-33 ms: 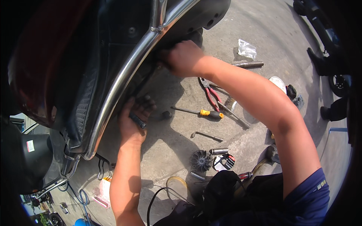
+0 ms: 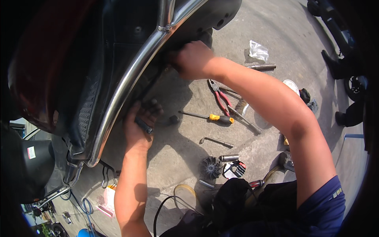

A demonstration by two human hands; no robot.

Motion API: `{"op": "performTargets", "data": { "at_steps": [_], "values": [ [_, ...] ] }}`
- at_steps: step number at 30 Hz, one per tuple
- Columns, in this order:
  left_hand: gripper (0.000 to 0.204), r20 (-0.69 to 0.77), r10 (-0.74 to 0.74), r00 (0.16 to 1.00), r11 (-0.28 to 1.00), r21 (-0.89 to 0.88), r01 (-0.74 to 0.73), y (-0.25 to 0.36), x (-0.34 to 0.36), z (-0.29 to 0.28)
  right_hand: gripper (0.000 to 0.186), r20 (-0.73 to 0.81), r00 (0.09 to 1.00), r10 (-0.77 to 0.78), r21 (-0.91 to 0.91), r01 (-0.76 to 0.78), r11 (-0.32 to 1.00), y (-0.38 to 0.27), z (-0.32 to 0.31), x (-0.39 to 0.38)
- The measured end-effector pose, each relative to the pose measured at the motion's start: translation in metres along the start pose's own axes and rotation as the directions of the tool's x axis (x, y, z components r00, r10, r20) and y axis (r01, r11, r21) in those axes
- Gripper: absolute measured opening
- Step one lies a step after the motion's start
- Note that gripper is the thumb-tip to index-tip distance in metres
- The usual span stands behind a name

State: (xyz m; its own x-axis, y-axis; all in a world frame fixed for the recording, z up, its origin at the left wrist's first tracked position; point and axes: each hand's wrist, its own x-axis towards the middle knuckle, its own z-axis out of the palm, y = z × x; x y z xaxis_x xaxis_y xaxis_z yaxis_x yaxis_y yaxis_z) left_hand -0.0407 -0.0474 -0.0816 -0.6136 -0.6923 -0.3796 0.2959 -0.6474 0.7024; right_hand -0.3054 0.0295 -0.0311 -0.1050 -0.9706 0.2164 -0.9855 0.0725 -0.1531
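Note:
Beneath the chrome guard bar (image 2: 136,73) of a scooter with dark red and black bodywork (image 2: 130,23), both my hands are at work. My left hand (image 2: 138,128) is palm up beside the bar, its fingers curled. A short dark cylindrical piece (image 2: 143,125) lies across that palm, under the thumb side. Higher up, my right hand (image 2: 193,60) reaches under the bodywork with bent fingers. Shadow hides its fingertips and whatever they grip. A dark rod-like part (image 2: 152,85) runs in the shade between the two hands.
On the concrete lie red-handled pliers (image 2: 221,98), a yellow-and-black screwdriver (image 2: 217,118), an angled wrench (image 2: 217,142), a finned fan wheel (image 2: 211,167), a metal socket (image 2: 229,158) and a clear plastic bag (image 2: 258,51). A person's dark shoe (image 2: 341,118) is at the far right.

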Motion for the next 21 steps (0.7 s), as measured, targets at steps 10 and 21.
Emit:
{"op": "performTargets", "data": {
  "at_steps": [10,21],
  "values": [
    [0.033,0.055,0.022,0.998,1.000,0.008,-0.022,0.0006,0.0002,0.0007,0.029,0.007,1.000,0.002,-0.007,-0.002,1.000,-0.0023,-0.0051,-0.0005],
    [0.035,-0.009,0.033,0.999,0.999,0.037,-0.033,0.0004,-0.0005,0.0034,0.027,-0.013,1.000,0.006,-0.052,-0.007,0.999,-0.0022,-0.0002,-0.0032]
  ]
}}
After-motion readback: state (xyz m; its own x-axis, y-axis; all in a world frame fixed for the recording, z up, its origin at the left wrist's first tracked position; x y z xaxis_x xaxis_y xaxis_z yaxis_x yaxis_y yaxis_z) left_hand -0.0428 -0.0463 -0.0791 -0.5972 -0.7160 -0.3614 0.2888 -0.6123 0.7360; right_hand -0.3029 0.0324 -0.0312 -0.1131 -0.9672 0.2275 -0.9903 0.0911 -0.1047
